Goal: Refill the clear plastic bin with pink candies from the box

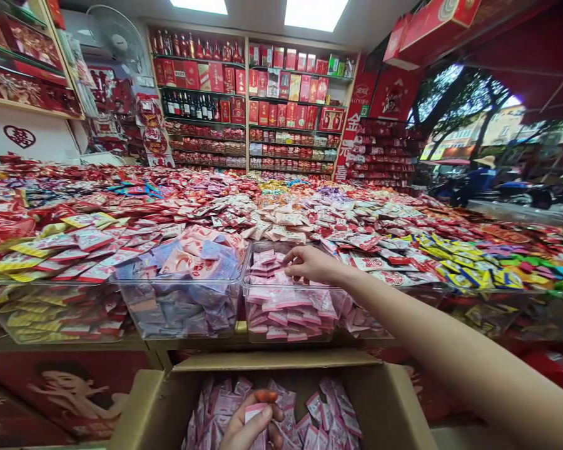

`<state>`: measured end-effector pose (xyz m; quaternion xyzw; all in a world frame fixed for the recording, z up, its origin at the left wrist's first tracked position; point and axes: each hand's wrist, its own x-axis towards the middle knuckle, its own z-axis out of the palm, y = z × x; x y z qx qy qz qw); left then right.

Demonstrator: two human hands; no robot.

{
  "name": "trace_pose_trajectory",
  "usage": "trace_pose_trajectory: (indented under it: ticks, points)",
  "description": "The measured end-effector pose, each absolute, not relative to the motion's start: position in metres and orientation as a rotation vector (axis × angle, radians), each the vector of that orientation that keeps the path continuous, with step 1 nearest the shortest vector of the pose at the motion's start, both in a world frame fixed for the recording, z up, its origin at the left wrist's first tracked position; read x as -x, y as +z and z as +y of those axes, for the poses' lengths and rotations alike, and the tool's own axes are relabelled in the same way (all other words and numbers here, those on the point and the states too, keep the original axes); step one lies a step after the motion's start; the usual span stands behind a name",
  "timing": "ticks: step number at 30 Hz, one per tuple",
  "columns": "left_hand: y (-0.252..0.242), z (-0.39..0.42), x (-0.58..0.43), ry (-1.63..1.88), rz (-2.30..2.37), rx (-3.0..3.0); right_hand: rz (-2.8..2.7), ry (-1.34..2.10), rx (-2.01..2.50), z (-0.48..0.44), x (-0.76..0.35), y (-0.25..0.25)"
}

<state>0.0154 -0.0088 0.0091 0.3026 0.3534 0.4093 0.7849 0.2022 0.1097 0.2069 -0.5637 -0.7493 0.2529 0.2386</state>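
At the bottom, my left hand (248,425) is closed round a small pink-and-white candy packet (257,410), in or just above an open cardboard box (272,360). Many more pink packets (331,409) lie inside that box. My right hand (309,264) reaches from the right over a clear plastic bin (291,288) filled with the same pink packets (293,312). Its fingers are curled together at the top of the pile, near the packets at the bin's left side. Whether a packet is between the fingertips is hard to make out.
Left of the bin stands another clear bin of lilac and pink packets (182,306). Yellow-and-blue packets (464,256) lie to the right. Heaps of red and white packets (281,219) stretch behind. Shelves with bottles and red boxes (291,112) line the back wall.
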Motion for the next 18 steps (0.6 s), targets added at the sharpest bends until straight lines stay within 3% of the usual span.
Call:
trace_pose_trajectory:
  ticks: [8,13,18]
  points:
    - [0.018,-0.007,-0.010,0.900,0.657,-0.451,-2.127,0.396,1.557,0.109,-0.206,0.210]
    - [0.042,-0.010,0.000,0.933,0.509,-0.273,-1.995,-0.060,1.078,0.064,-0.197,0.210]
    - [0.047,-0.013,-0.004,0.922,0.414,-0.163,-2.277,0.241,0.903,-0.030,-0.159,0.138]
